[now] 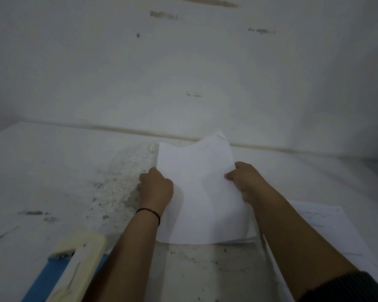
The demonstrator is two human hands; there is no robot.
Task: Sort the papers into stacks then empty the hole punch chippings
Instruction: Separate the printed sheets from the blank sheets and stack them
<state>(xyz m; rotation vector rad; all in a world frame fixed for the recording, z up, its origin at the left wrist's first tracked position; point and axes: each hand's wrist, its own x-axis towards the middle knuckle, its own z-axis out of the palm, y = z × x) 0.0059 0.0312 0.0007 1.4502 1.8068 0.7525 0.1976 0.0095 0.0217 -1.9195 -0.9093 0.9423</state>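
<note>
A bundle of white papers stands tilted on its lower edge on the worn white table, in the middle of the view. My left hand grips its left edge with curled fingers. My right hand pinches its right edge, thumb on the front. More printed sheets lie flat on the table to the right, partly under my right forearm. The hole punch, cream-handled with a blue base, sits at the lower left beside my left forearm.
A stained white wall rises right behind the table's far edge. The tabletop is scuffed and flaking left of the papers. Bare table lies at the far left and in front of the bundle.
</note>
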